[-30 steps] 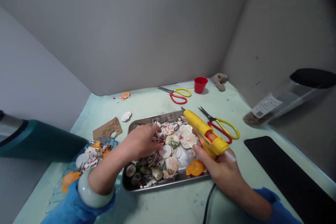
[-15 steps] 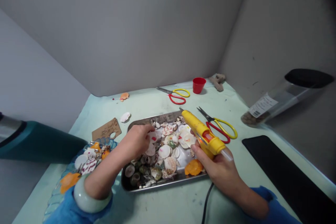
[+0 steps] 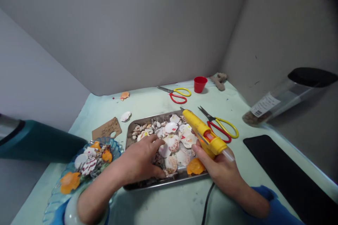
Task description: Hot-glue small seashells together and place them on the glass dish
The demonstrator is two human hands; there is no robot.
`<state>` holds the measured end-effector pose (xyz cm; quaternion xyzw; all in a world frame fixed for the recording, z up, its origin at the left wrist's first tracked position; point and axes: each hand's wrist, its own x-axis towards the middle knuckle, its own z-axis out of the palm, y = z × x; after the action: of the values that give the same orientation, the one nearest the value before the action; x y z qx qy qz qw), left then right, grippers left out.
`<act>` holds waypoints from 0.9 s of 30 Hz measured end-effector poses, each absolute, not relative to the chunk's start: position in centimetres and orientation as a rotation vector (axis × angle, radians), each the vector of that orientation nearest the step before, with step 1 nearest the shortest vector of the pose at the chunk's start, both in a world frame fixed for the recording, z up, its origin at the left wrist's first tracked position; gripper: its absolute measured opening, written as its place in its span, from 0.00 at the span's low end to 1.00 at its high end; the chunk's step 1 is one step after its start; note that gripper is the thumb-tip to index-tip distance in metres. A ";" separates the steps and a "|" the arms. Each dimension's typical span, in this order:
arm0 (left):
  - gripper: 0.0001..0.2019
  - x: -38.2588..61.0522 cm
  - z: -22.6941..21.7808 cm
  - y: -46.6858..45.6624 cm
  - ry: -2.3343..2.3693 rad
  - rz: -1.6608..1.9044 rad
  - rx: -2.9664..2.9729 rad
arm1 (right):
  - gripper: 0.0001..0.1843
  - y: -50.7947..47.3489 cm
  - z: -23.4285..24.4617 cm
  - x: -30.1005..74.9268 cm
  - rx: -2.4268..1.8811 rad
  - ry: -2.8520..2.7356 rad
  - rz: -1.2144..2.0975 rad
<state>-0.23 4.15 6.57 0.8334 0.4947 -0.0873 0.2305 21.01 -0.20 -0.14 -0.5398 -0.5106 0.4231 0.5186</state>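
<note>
My left hand [image 3: 142, 160] reaches over the left half of a metal tray [image 3: 169, 180], thumb and fingers spread, among loose seashells [image 3: 173, 143]. Nothing shows in its grasp, though the undersides of the fingers are hidden. Wrapped round the handle of a yellow hot glue gun [image 3: 200, 130] is my right hand [image 3: 221, 172], over the tray's right end. The gun's nozzle points away and to the left, and a clear glue stick sticks out of its back. By its body lies a large white shell [image 3: 188, 137]; an orange shell [image 3: 195, 166] rests below.
A blue glass dish [image 3: 56, 191] of shells and a teal bottle [image 3: 42, 144] stand at left, near a cardboard tag [image 3: 105, 129]. Beyond the tray are two scissors [image 3: 178, 95], [image 3: 221, 126] and a red cup [image 3: 200, 84]. At right are a clear jar [image 3: 274, 102] and a black mat [image 3: 287, 172].
My left hand has come nearer and its fingers have opened from a closed posture. Shells in the tray's middle now lie differently. My right hand and the glue gun have stayed put.
</note>
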 end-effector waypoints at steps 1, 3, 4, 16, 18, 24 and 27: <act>0.29 0.0 6.5 3.7 1.347 -0.253 2.313 | 0.11 -0.2 -0.1 21.0 -1.297 -1.229 1.011; 0.29 0.4 6.1 3.1 1.338 -0.254 2.332 | 0.11 -0.1 -0.1 21.0 -1.294 -1.239 1.005; 0.29 0.5 5.9 3.0 1.332 -0.243 2.343 | 0.11 -0.1 -0.1 21.0 -1.289 -1.241 1.009; 0.20 1.2 4.6 4.3 1.324 -0.101 2.251 | 0.10 -0.2 -1.1 21.1 -1.254 -1.171 1.089; 0.27 1.3 4.9 4.1 1.310 -0.125 2.228 | 0.10 -0.2 -0.9 21.1 -1.265 -1.181 1.085; 0.16 2.3 4.9 4.1 1.296 -0.151 2.164 | 0.10 -0.4 -0.9 21.0 -1.241 -1.189 1.093; 0.13 3.0 4.2 4.3 1.329 -0.067 2.232 | 0.09 -0.4 -0.8 21.0 -1.251 -1.224 1.059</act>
<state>3.03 4.26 4.17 0.8274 0.4927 -0.0248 0.2684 21.02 -0.39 -0.80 -0.5218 -0.5110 0.4417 0.5210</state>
